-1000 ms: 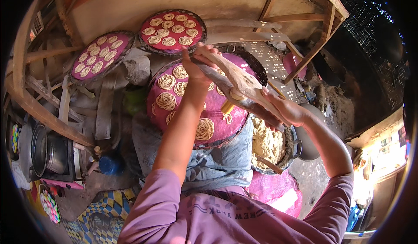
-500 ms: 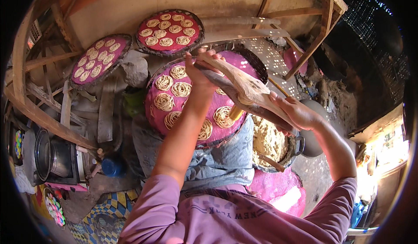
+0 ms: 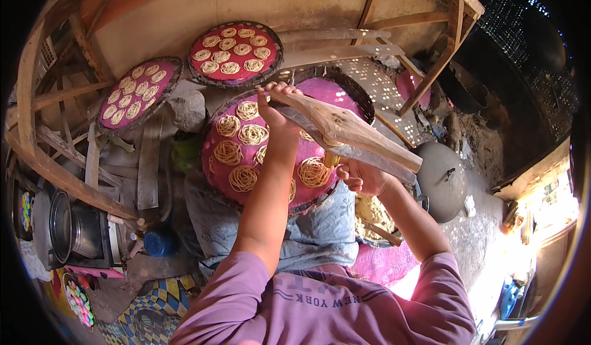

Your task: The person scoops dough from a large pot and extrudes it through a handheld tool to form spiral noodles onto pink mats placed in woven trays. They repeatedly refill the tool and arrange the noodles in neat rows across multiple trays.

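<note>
Wooden press point(image 3: 345, 120) we're holding above noodle nests point(image 3: 314, 171)
Left hand point(image 3: 282, 108) is gripping, likely for support; right hand point(image 3: 367, 177) is sitting half-curled beneath, hold unclear.

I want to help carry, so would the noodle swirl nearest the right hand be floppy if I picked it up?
The noodle swirl would probably flop, since its strands look thin. It might come apart because gaps show between the loops. It probably wouldn't roll, lying flat on the tray.
</note>
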Tool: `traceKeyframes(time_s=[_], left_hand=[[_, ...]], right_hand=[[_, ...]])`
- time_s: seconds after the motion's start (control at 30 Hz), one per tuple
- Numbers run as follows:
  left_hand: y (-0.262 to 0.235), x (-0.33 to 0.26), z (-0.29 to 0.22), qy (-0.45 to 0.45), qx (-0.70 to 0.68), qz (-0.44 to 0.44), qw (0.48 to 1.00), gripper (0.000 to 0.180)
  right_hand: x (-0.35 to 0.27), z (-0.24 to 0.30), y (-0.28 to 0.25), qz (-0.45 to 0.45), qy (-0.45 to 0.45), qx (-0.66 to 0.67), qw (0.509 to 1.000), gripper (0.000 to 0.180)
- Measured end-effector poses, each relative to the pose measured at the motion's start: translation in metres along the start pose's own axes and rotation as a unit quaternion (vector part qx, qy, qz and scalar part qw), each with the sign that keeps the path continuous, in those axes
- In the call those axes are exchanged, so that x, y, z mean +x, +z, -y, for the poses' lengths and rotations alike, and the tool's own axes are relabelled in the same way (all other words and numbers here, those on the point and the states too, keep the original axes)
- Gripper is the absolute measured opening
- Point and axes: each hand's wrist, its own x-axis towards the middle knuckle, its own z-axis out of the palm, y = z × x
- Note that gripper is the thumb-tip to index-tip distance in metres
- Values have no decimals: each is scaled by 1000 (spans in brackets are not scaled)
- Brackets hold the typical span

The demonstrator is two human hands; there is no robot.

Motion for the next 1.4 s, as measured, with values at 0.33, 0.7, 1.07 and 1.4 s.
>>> traceKeyframes(time_s=[0.33,0.7,1.07,1.4], left_hand=[[42,45,-50,-11,51,89,995,33],[7,44,-62,-38,138,-55,988,50],[41,56,-64,-55,66,-59,995,65],[-6,45,-51,-75,67,39,994,43]], right_hand=[[9,45,58,-95,-40,-518,849,68],[13,99,78,-145,103,-473,863,69],[-4,117,125,-226,56,-602,764,73],[-16,105,79,-163,41,-573,802,78]])
